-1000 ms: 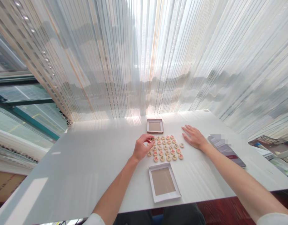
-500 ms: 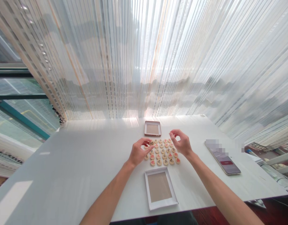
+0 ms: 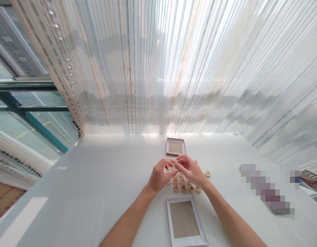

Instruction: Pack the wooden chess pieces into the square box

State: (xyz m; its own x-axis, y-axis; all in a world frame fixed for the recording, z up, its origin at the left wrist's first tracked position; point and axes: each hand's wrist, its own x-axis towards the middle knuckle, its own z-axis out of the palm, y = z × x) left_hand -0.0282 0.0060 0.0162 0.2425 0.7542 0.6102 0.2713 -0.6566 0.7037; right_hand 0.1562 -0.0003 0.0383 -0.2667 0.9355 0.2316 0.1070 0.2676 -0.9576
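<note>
My left hand [image 3: 159, 174] and my right hand [image 3: 191, 172] meet over several round wooden Chinese chess pieces on the white table. Between their fingertips is one Chinese chess piece [image 3: 175, 165] with a dark character, pinched from both sides. Below the hands, a row of pieces with red and black characters lies face up, among them a red-marked piece [image 3: 176, 188]. A single black-marked piece [image 3: 207, 174] sits apart, right of my right hand. The hands and wrists hide much of the layout.
Nearer me lies a shallow white box part [image 3: 169, 219] with a brown inside. A smaller shallow box part [image 3: 167, 146] stands beyond the pieces. To the right is a phone [image 3: 276, 209], mostly blurred out. A striped sheer curtain [image 3: 137, 85] hangs behind the white table [image 3: 109, 171].
My right hand has come left and down to meet my left hand at the piece. The view has shifted, so the table things appear lower and further right.
</note>
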